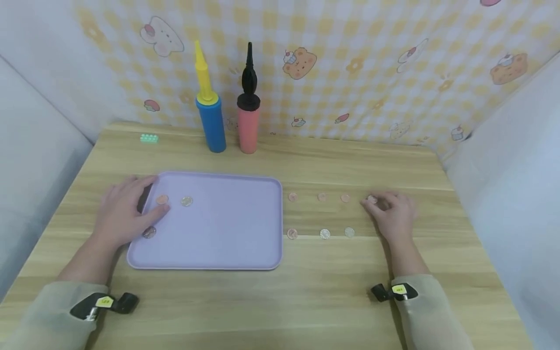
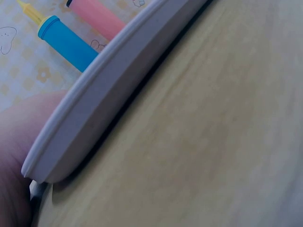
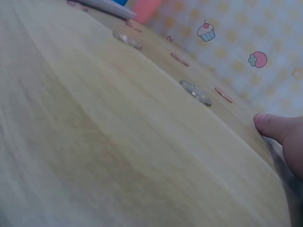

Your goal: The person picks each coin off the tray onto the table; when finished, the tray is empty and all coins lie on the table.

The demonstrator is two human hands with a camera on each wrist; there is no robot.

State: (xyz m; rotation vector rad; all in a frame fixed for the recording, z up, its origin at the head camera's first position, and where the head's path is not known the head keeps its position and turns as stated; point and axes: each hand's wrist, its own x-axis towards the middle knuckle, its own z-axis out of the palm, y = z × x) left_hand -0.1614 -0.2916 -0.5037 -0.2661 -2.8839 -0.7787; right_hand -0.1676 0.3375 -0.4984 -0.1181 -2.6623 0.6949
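My left hand (image 1: 124, 209) rests across the left edge of a lilac tray (image 1: 227, 223), its thumb lying over the rim. Inside the tray, close to this hand, lie a copper coin (image 1: 162, 199), a silver coin (image 1: 186, 201) and a darker coin (image 1: 149, 232). Right of the tray, my right hand (image 1: 393, 214) pinches a coin (image 1: 372, 199) between thumb and fingers at the table surface. That coin sits at the end of a row of copper coins (image 1: 345, 198). In the right wrist view only the thumb (image 3: 274, 126) shows, beyond a silver coin (image 3: 195, 93).
A nearer row holds a copper coin (image 1: 292, 234) and two silver coins (image 1: 324, 234). Behind the tray stand a blue-and-yellow hand pump (image 1: 213, 121) and a pink-and-black one (image 1: 248, 129). A mint toy brick (image 1: 149, 138) lies at the back left, before a checked cloth (image 1: 350, 87).
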